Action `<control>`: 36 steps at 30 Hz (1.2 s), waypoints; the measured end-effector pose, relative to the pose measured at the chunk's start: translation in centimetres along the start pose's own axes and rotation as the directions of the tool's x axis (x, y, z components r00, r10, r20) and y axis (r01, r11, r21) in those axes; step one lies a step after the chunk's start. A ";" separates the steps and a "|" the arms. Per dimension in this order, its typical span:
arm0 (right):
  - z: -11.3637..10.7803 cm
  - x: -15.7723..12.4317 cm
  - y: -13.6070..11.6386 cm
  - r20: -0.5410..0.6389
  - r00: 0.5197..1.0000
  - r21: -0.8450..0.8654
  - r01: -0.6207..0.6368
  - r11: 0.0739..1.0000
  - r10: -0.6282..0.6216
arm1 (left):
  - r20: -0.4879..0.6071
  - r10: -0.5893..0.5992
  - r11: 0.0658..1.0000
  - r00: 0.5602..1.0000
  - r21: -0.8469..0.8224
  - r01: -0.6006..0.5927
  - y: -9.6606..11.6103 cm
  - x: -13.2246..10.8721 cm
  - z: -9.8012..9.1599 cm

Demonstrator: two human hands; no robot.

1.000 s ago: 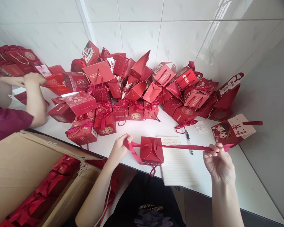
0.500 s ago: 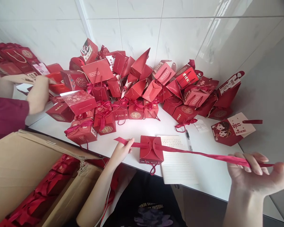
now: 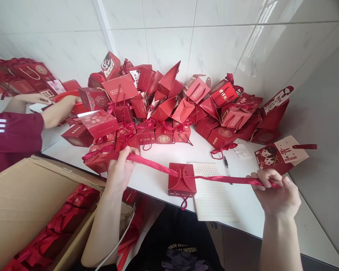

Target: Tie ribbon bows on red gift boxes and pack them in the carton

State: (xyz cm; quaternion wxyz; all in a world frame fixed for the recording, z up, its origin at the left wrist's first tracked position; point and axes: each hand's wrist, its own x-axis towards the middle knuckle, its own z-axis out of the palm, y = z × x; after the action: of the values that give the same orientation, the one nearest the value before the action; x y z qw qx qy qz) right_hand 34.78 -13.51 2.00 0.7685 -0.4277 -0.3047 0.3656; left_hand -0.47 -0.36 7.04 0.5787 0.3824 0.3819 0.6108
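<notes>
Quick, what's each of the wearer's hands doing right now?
Left hand: closed, holding one end of the red ribbon.
Right hand: closed, holding the ribbon's other side.

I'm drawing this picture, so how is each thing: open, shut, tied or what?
Small box, flaps shut, no bow
Ribbon, threaded through it, untied
Left grip, closed on ribbon
Right grip, closed on ribbon
Notebook, flat, partly written on
Pen, lying down
Cardboard box, open
Piled boxes, some open, some tied
</notes>
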 end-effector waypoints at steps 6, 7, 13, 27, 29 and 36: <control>3.5 0.8 1.7 0.014 0.960 -0.356 0.267 0.896 -0.281 | -0.067 -0.017 0.998 0.998 -0.053 0.014 0.7 -0.2 0.3; 4.4 0.5 2.2 0.095 0.945 -0.506 0.317 0.802 -0.313 | -0.070 -0.031 0.998 0.997 -0.051 0.027 0.6 -0.3 0.3; 9.2 -2.2 5.0 0.513 0.851 -0.765 0.514 0.388 -0.115 | -0.028 -0.055 0.997 0.998 -0.058 0.054 -0.4 -0.4 0.2; 8.6 -1.8 3.0 0.525 0.782 -0.808 0.335 0.484 0.336 | 0.033 -0.147 0.983 0.989 -0.102 0.150 -3.1 -0.7 0.2; 8.0 -1.8 2.8 0.564 0.770 -0.794 0.409 0.449 0.297 | 0.043 -0.166 0.980 0.985 -0.099 0.170 -3.4 -0.7 0.2; 7.0 -2.0 2.4 0.594 0.772 -0.774 0.474 0.420 0.226 | 0.019 -0.246 0.965 0.969 -0.088 0.247 -4.2 -1.0 0.2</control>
State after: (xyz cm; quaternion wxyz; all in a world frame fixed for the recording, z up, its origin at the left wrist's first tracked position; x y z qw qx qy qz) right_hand 27.44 -11.26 2.74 0.2975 -0.5969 -0.7176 0.2005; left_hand 1.55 -1.19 3.28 0.6680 0.3081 0.3966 0.5492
